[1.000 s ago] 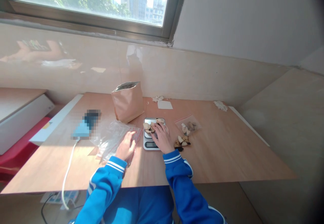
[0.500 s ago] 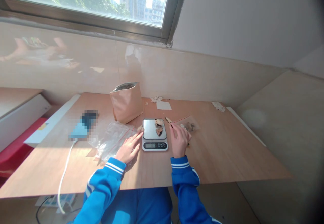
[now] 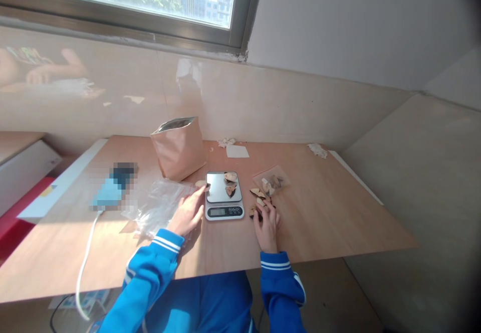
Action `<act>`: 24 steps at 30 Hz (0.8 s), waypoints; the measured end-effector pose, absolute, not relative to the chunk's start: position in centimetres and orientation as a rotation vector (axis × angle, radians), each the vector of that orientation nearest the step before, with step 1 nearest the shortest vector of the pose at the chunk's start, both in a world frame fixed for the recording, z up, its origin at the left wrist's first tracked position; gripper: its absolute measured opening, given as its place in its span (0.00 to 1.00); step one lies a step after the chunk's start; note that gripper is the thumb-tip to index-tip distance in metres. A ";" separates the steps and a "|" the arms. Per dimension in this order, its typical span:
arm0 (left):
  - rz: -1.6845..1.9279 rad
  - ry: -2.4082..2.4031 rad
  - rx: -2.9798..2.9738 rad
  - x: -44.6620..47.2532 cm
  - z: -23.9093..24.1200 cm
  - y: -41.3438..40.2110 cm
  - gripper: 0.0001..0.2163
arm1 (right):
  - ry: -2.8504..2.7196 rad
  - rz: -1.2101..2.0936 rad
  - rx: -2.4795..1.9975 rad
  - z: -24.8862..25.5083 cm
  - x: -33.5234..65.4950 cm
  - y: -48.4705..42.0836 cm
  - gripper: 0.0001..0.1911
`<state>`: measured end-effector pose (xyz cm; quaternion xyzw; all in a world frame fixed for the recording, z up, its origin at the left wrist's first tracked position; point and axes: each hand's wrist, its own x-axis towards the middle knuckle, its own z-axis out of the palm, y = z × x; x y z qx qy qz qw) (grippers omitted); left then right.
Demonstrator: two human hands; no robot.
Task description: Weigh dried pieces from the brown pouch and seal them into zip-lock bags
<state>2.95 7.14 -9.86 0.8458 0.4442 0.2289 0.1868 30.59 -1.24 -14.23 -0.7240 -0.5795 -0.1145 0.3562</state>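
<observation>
A kitchen scale (image 3: 224, 211) with a lit display stands before me. Two dried, pale, dark-edged slices (image 3: 230, 184) lie on the right part of its metal plate. At the plate's left edge, my left hand (image 3: 188, 211) pinches a pale oval dried slice (image 3: 200, 184) at its fingertips. To the right of the scale, my right hand (image 3: 267, 222) reaches down onto a small pile of similar slices (image 3: 257, 193), fingers apart and touching them. The hand partly covers the pile. Behind it lies a clear zip bag (image 3: 282, 175) with more pieces inside.
An open brown paper pouch (image 3: 179, 150) stands behind the scale on the left. Crumpled clear plastic bags (image 3: 156, 205) lie beside my left hand. Farther left is a blurred-out phone-like object (image 3: 112, 187) with a white cable (image 3: 84, 253). A white paper (image 3: 237, 151) lies near the wall.
My right hand has come down and nearer to me, from holding a slice beside the scale to the pile. My left hand stays by the scale. The view has shifted slightly.
</observation>
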 end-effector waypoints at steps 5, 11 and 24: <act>0.576 1.042 2.529 4.9 -8.5 8.6 0.29 | -1.521 -0.282 -1.901 -14.2 30.5 -1.4 0.16; 0.515 1.020 2.601 5.5 -8.1 9.1 0.27 | -1.582 -0.288 -1.886 -14.3 30.5 -1.5 0.17; 0.695 1.492 2.156 -0.6 -12.4 6.8 0.12 | -1.602 -0.319 -1.875 -13.9 30.2 -1.8 0.07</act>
